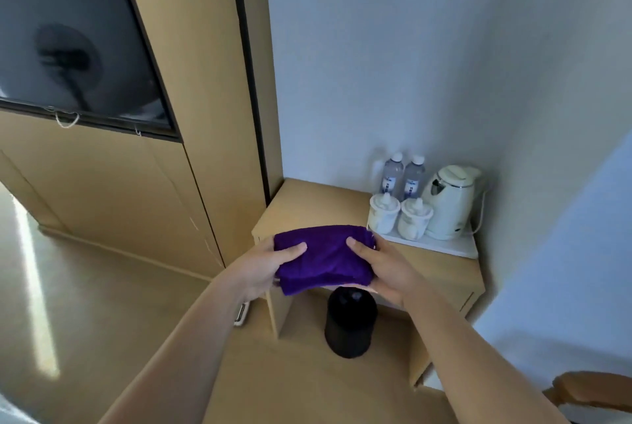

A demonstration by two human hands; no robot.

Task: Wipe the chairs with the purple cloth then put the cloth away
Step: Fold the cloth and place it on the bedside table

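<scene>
A folded purple cloth (325, 258) is held between both my hands over the front left part of a low wooden side table (307, 205). My left hand (263, 269) grips its left edge, thumb on top and fingers underneath. My right hand (383, 269) grips its right edge the same way. Whether the cloth rests on the tabletop or hangs just above it cannot be told. Part of a wooden chair (591, 393) shows at the bottom right corner.
A white tray (458, 249) on the table's right side carries a white kettle (448, 201), two lidded cups (398, 217) and two water bottles (403, 175). A black bin (349, 324) stands under the table. A wall-mounted TV (68, 40) is at the left.
</scene>
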